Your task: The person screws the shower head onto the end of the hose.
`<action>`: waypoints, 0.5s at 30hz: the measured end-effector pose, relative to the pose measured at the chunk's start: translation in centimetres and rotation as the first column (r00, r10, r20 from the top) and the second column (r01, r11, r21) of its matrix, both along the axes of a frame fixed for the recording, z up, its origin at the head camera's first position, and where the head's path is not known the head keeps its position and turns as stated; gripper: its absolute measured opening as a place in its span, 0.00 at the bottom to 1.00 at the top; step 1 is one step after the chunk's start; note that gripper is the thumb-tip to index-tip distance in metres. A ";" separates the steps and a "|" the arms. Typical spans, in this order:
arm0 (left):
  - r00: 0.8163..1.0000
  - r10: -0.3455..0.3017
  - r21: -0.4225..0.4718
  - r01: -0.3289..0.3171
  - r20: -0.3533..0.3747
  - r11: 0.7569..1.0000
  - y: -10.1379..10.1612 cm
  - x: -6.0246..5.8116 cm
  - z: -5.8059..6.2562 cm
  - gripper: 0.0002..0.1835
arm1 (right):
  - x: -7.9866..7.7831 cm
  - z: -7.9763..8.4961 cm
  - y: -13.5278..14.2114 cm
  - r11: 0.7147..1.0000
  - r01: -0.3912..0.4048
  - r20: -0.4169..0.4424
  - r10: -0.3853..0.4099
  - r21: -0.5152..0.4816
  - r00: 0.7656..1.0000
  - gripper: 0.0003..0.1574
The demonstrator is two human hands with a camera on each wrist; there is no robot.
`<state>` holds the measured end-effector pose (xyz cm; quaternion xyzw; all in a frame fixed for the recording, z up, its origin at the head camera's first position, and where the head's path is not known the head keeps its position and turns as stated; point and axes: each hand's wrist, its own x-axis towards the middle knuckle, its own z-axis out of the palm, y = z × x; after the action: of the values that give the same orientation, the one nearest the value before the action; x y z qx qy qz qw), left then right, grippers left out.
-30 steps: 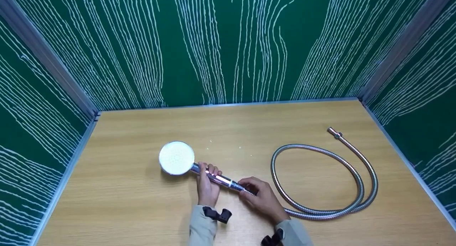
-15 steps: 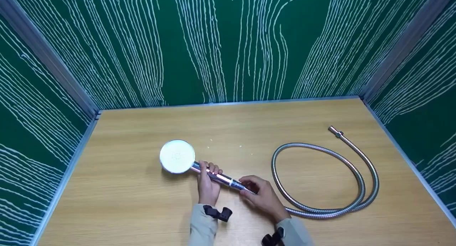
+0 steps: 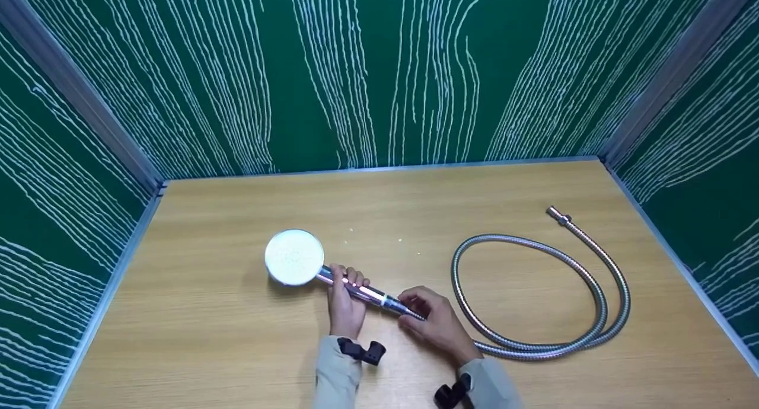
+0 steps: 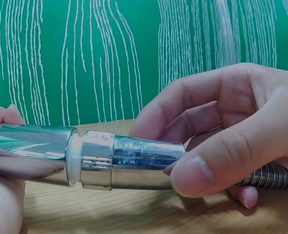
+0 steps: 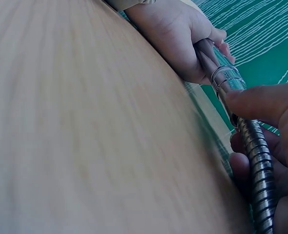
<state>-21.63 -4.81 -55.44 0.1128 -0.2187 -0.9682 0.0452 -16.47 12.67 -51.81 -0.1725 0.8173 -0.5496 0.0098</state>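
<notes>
My left hand [image 3: 347,305] grips the chrome handle of a hand shower head [image 3: 294,257], whose round white face points up on the left. Thumb and fingers of my right hand [image 3: 436,323] pinch the tapered chrome connector [image 4: 146,163] at the end of a metal shower hose [image 5: 260,165]. In the left wrist view the connector sits at the handle's end, with a pale ring [image 4: 74,158] showing between the two. The ribbed hose runs back under my right palm, partly hidden by the fingers.
The rest of the hose loops across the wooden table [image 3: 213,338] on the right, its free end fitting [image 3: 558,215] pointing to the back. Small white specks lie behind the hands. Green panels [image 3: 332,77] with white wavy lines enclose the back and sides.
Both hands keep their hold on the handle and connector, with only slight finger movement on the right. The whole head view has shifted slightly upward.
</notes>
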 end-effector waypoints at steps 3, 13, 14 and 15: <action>1.000 -0.005 -0.003 0.005 -0.009 1.000 0.0 0.1 0.1 0.19 | 0.0 -0.1 0.0 1.000 -0.007 -0.017 0.007 -0.003 1.000 0.18; 1.000 0.000 -0.020 0.000 -0.029 1.000 0.1 0.1 -0.2 0.19 | 0.1 -0.4 0.1 1.000 -0.014 -0.096 0.014 -0.008 0.995 0.17; 1.000 -0.001 -0.020 0.000 -0.029 1.000 0.1 0.0 -0.3 0.19 | 0.1 -0.3 0.1 1.000 -0.014 -0.099 0.014 -0.005 0.995 0.16; 1.000 -0.001 -0.021 0.000 -0.030 1.000 0.1 0.0 -0.3 0.19 | 0.1 -0.3 0.2 1.000 -0.013 -0.102 0.013 0.000 0.995 0.16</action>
<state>-21.59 -4.71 -55.72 0.0978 -0.2281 -0.9674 0.0494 -16.33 12.83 -52.11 -0.2054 0.8154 -0.5405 -0.0284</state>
